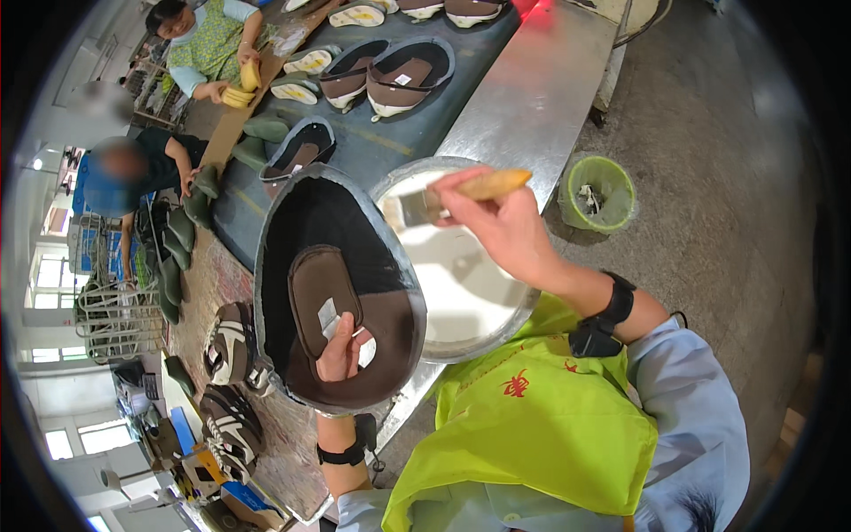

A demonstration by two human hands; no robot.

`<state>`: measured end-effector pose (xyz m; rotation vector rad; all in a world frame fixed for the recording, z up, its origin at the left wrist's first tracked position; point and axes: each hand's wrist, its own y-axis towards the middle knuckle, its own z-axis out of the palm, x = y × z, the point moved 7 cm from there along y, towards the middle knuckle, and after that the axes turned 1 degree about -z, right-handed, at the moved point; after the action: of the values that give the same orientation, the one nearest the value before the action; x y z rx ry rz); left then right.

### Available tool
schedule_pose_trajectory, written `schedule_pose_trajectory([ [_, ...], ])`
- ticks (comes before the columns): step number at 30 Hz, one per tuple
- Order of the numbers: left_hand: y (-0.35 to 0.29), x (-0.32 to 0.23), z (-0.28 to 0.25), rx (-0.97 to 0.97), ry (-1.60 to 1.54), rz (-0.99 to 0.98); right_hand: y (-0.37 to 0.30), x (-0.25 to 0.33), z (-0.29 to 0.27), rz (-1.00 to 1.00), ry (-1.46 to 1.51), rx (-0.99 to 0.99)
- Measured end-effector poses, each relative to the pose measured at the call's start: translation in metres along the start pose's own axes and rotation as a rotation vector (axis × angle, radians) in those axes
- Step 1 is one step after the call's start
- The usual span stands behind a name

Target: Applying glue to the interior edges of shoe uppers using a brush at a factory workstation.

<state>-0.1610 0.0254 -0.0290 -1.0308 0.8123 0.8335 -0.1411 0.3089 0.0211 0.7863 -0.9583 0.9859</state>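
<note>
A large shoe upper (383, 337), brown and black inside with a grey rim, is held up at the middle of the head view. My left hand (337, 356) is closed on its inner brown part, by a small white label; some of its fingers are hidden. My right hand (510, 226) grips a flat brush (496, 184) by its wooden handle. The brush's bristles point left, over a round basin (529, 312) of white liquid (448, 324). They are close to the upper's right edge but appear apart from it.
Brown shoes (409, 80) and green pieces (266, 129) lie on a dark belt (372, 142) beyond. Finished-looking sneakers (229, 426) stand at the left. A green bin (600, 195) is on the floor at right. Two co-workers (213, 40) handle pieces across the belt.
</note>
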Motion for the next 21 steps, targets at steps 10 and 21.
schedule_pose_trajectory([
  [10,0.024,0.012,-0.012,0.067,-0.108,-0.122,-0.007,-0.046,-0.013,0.249,0.125,-0.042],
  [21,0.239,-0.045,-0.143,0.097,-0.253,-0.130,0.007,-0.028,-0.024,0.245,-0.025,-0.122],
])
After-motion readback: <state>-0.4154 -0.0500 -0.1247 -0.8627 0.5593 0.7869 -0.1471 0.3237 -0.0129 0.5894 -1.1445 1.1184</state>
